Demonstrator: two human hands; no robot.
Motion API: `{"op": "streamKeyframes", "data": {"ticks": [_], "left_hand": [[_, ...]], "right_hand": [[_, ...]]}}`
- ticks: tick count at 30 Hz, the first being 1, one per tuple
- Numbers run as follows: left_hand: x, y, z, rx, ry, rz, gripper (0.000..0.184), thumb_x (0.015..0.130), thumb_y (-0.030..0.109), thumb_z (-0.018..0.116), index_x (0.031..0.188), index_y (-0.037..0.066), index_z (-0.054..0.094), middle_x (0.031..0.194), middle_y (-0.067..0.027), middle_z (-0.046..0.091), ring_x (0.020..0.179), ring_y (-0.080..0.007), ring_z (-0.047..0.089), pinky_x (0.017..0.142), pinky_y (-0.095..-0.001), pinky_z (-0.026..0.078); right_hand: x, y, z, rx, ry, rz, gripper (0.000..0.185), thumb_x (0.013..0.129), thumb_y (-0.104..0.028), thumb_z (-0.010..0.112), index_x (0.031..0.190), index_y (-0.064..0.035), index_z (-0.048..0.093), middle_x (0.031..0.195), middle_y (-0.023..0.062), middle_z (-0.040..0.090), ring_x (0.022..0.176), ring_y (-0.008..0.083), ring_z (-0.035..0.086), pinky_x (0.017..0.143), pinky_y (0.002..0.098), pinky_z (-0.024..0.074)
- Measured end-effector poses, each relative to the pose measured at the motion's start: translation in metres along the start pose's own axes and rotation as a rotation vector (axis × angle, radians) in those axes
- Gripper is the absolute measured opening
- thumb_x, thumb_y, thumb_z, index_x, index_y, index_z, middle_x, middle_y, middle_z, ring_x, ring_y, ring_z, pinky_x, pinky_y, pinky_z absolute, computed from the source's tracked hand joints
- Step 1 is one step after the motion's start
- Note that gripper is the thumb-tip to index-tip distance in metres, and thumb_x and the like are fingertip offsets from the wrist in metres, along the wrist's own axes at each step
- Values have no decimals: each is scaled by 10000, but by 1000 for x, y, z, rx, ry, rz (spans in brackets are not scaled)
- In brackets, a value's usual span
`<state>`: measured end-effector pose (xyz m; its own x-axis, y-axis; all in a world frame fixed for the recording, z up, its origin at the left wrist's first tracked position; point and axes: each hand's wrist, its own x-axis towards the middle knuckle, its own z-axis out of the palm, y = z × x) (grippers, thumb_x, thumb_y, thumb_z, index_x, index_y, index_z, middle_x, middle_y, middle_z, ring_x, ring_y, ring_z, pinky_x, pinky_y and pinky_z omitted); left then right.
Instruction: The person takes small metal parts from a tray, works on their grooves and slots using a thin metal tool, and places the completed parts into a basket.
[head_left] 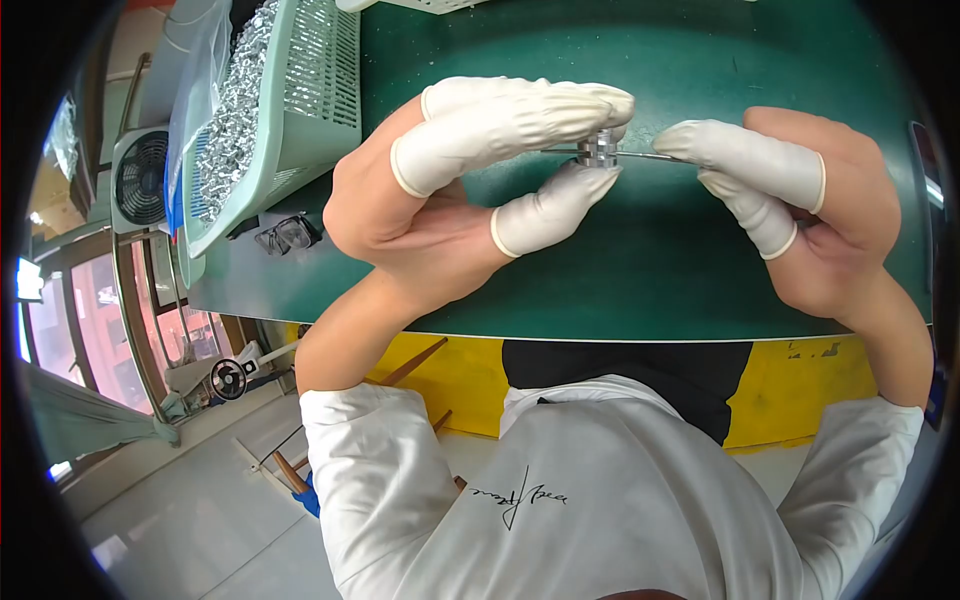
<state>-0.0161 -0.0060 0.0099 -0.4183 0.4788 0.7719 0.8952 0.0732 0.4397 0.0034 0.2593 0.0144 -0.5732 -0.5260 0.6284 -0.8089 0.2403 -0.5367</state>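
White finger cots cover the fingers of both my hands. My left hand pinches a small shiny metal cylinder-shaped part between thumb and fingers, above the green tabletop. Between the thumb and forefinger of my right hand is the end of a thin metal rod. It lies level and reaches left to the metal part; a short length also shows on the part's far side. Whether the rod passes through the part or behind it, I cannot tell.
A pale green plastic basket full of small shiny metal pieces stands at the table's left end. Black-framed glasses lie beside it on the green table. A fan is further left. Another basket's edge shows at the top.
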Motion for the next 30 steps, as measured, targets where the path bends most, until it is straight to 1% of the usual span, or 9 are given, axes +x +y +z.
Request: {"op": "streamKeyframes", "data": {"ticks": [3, 6, 9, 11, 13, 21, 23, 26, 30], "left_hand": [[1, -3, 4, 4, -56, 28, 507, 672, -156, 739, 1168, -94, 653, 1101, -253, 726, 982, -347, 742, 901, -430, 600], [5, -1, 3, -5, -28, 8, 503, 673, -154, 742, 1164, -95, 652, 1095, -252, 729, 979, -351, 742, 891, -431, 603], [2, -2, 1, 13, 17, 23, 485, 676, -147, 745, 1150, -99, 655, 1084, -250, 736, 971, -344, 740, 887, -422, 599], [4, -2, 1, 45, -5, 65, 479, 678, -144, 749, 1146, -106, 655, 1073, -246, 742, 970, -331, 737, 900, -416, 589], [4, -3, 3, 71, -26, 97, 477, 676, -141, 757, 1142, -113, 654, 1056, -241, 750, 970, -316, 733, 918, -408, 574], [7, 2, 3, 49, 48, 30, 407, 670, -154, 782, 1063, -97, 693, 1019, -232, 758, 913, -277, 757, 859, -358, 589], [9, 3, 6, 45, -32, 14, 408, 666, -157, 783, 1059, -96, 692, 1009, -223, 762, 919, -277, 755, 856, -361, 589], [5, 0, 8, 42, -1, 10, 407, 656, -159, 777, 1050, -93, 699, 1008, -206, 767, 923, -279, 751, 863, -363, 585], [4, -2, 1, 12, 19, -8, 411, 653, -149, 778, 1055, -95, 707, 1024, -203, 768, 938, -270, 740, 910, -370, 571]], "right_hand": [[-2, -2, 5, 28, -10, 24, 277, 870, 38, 716, 1146, 26, 740, 688, 80, 600, 519, 168, 456, 474, 306, 342], [-1, 1, 5, 29, 6, 31, 282, 875, 43, 711, 1155, 31, 736, 694, 82, 604, 522, 166, 455, 476, 305, 340], [2, -3, -3, 9, -18, 46, 281, 881, 43, 706, 1161, 36, 732, 701, 89, 608, 537, 165, 464, 487, 302, 347], [2, -5, -3, -10, -35, 47, 280, 883, 43, 704, 1162, 38, 730, 708, 93, 612, 549, 164, 472, 496, 299, 352], [-3, -2, 5, 3, 1, 23, 269, 890, 43, 694, 1156, 42, 730, 713, 94, 617, 558, 164, 480, 505, 294, 357], [7, -3, -4, 30, -31, 13, 264, 878, 67, 688, 1137, 44, 732, 700, 89, 609, 539, 164, 462, 492, 302, 335], [3, 1, -2, 33, -62, -2, 263, 881, 63, 685, 1138, 44, 732, 700, 87, 611, 538, 159, 461, 493, 302, 331], [1, -3, -3, 85, -78, 116, 263, 885, 50, 682, 1143, 39, 734, 704, 85, 620, 541, 154, 466, 496, 297, 330], [2, 0, -6, 72, -47, 65, 273, 881, 44, 690, 1149, 28, 737, 712, 85, 631, 536, 154, 463, 490, 296, 327]]}}
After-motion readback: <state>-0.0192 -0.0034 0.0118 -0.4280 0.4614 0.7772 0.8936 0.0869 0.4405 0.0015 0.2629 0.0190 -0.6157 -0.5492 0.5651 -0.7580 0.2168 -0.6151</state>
